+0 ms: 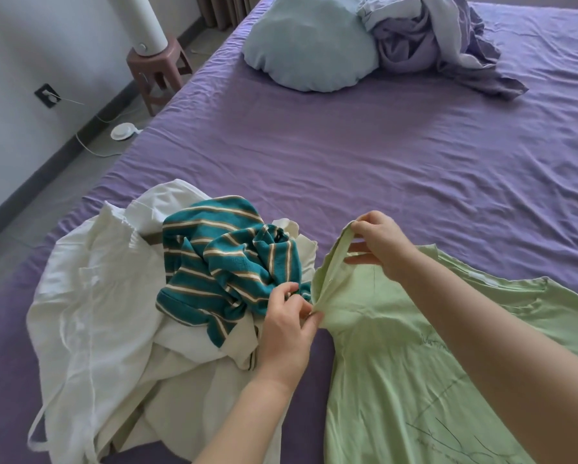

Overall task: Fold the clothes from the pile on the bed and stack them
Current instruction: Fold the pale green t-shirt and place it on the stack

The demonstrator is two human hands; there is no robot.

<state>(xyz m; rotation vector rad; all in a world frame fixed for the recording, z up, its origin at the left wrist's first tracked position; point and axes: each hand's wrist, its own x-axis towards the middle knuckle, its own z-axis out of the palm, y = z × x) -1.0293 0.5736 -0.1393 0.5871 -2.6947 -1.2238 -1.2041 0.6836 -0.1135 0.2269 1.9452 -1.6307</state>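
A green T-shirt [398, 363] spread on a purple-sheeted bed [347, 145] runs off the bottom and right edges of the frame, its hem and far sleeve out of sight, its dark printed lettering too small and creased to read, and the person's right forearm [498, 336] covering part of its chest. Beside it, a teal striped garment [220, 262] hides much of the white clothes [90, 313] beneath, whose kinds cannot be told. A white cylinder [143, 21] on a stool [157, 68] is cut off at the top edge.

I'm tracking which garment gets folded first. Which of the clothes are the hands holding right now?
The light green T-shirt; both hands pinch its sleeve, unlike the striped teal top and white garments lying untouched.
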